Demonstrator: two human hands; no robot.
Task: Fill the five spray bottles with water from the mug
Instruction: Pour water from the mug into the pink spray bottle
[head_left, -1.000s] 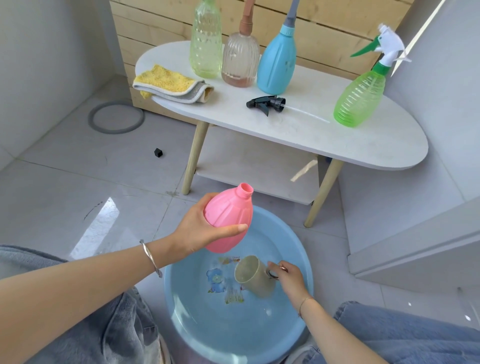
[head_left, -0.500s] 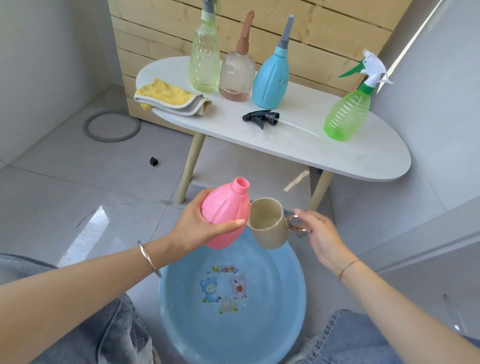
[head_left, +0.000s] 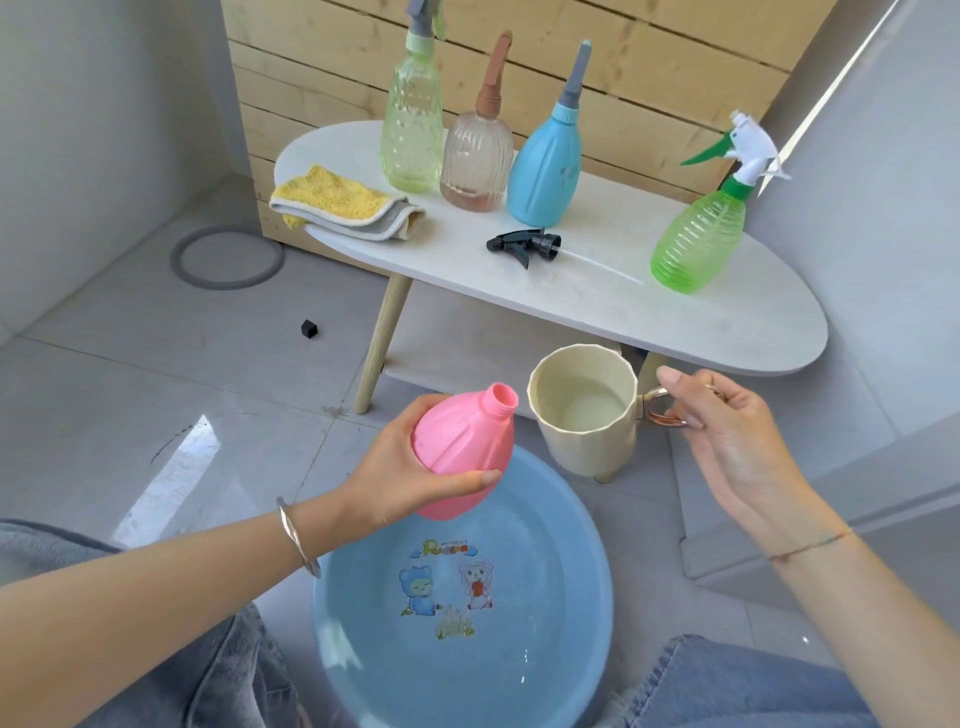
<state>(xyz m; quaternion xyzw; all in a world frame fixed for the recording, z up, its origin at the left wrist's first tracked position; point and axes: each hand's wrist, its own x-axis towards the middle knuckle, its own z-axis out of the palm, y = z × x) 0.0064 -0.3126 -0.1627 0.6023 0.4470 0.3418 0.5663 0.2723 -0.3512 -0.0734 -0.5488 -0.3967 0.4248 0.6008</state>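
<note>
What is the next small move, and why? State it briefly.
Probably bring the mug in the right hand over the open neck of the pink bottle and tip it. The mug holds water and sits roughly upright just right of the neck; the left hand holds the uncapped bottle tilted toward it above the basin.

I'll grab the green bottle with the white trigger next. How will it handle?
Probably light: the green bottle looks see-through, no waterline showing. Ribbed sides should aid grip, though thin plastic may flex. Its tall trigger may make it tippy if nudged.
</note>
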